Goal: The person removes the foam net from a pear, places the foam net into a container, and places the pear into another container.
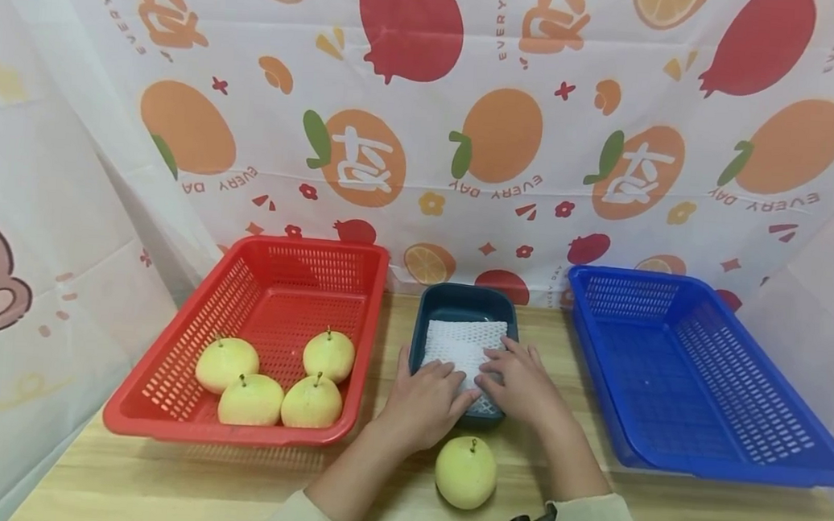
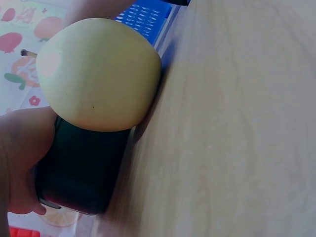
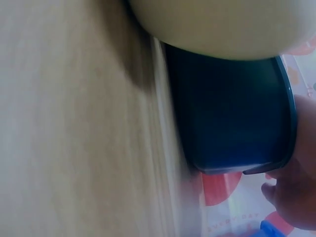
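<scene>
A dark teal box stands between two baskets, with white foam net sleeves lying flat inside it. My left hand reaches over the box's left rim, its fingertips resting on the net and its thumb apart from them. From the right side, my right hand touches the same net with slightly bent fingers. Whether any net is caught under the fingertips is hidden. A yellow-green pear with a short stem sits on the table before the box. In the left wrist view that pear partly covers the box.
On the left, a red basket holds several pears. A blue basket stands on the right with its slotted floor showing. Behind them hangs a fruit-print cloth. The wooden table runs beneath everything.
</scene>
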`<state>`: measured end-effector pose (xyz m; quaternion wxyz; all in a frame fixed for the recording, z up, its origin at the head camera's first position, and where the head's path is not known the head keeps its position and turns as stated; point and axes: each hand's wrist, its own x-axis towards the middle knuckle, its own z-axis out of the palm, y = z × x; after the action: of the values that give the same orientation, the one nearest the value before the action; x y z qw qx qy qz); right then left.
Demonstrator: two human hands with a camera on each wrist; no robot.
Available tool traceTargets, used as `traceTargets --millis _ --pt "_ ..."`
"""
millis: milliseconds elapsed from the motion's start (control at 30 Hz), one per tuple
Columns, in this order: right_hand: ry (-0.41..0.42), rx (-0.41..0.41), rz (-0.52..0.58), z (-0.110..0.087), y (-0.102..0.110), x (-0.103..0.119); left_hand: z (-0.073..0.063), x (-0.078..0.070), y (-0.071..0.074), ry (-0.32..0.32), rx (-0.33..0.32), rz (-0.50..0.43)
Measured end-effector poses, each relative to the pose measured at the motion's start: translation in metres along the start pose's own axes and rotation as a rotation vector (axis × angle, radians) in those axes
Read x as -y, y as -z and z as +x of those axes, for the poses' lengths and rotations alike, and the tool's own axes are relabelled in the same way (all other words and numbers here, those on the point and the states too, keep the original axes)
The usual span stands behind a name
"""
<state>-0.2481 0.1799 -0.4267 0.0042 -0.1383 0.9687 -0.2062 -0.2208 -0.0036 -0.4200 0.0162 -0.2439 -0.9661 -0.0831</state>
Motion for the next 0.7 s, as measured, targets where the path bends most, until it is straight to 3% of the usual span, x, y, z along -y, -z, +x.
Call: traceTargets --millis 167,267,367,500,600,700 --pt "0.023 -0.027 0.088 -0.004 0.000 -0.003 -0.007 -0.004 0.008 -0.027 -0.063 0.000" --pt "0.034 -0.041 0.124 -0.005 0.001 -0.003 -0.014 -0.006 0.025 -0.075 -0.102 -0.104" --pt "0.038 -0.044 0.145 -0.005 0.002 -0.002 -0.024 -0.001 0.045 -0.160 -0.023 -0.351" --pt "0.032 -0.051 0.162 -0.005 0.004 -0.001 -0.034 0.006 0.053 -0.306 0.180 -0.614" --pt "0.028 -0.069 0.159 -0.006 0.004 -0.001 -0.037 0.004 0.048 -0.398 0.239 -0.656" --pt "0.029 -0.090 0.157 -0.006 0.004 0.000 -0.036 0.001 0.042 -0.399 0.239 -0.675"
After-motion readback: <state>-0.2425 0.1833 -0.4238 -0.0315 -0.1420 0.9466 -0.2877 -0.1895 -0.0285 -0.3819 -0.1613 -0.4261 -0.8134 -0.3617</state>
